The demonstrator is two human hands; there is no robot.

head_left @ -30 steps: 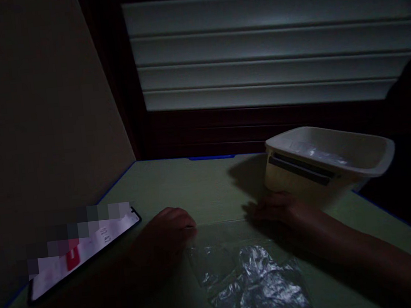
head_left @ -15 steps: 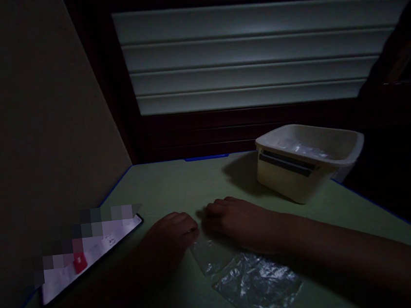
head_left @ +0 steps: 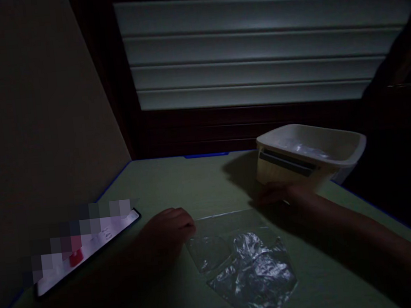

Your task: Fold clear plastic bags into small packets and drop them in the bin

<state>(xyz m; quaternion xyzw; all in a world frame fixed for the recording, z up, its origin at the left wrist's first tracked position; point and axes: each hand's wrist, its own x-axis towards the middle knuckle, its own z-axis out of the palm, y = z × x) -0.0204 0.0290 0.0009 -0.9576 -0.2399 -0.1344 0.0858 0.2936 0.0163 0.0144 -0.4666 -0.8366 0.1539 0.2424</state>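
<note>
A clear plastic bag (head_left: 254,271) lies on the table, crinkled and shiny in its lower part, with a flatter strip along its far edge. My left hand (head_left: 172,226) is closed at the bag's far left corner, its fingertips pinched on the edge. Just beyond the far right corner of the bag is my right hand (head_left: 286,193), low over the table and in front of the bin. Motion blur and dim light hide whether its fingers touch anything.
A cream plastic bin (head_left: 276,168) with crumpled clear plastic inside stands at the back right. To the left lies a lit phone or tablet (head_left: 91,252), partly pixelated. The pale green table (head_left: 172,187) has a blue edge; a wall and slatted panel rise behind.
My right hand has moved right, away from my left hand, towards the bin. The bag's far edge now shows, stretched straighter. My left hand has stayed nearly in place.
</note>
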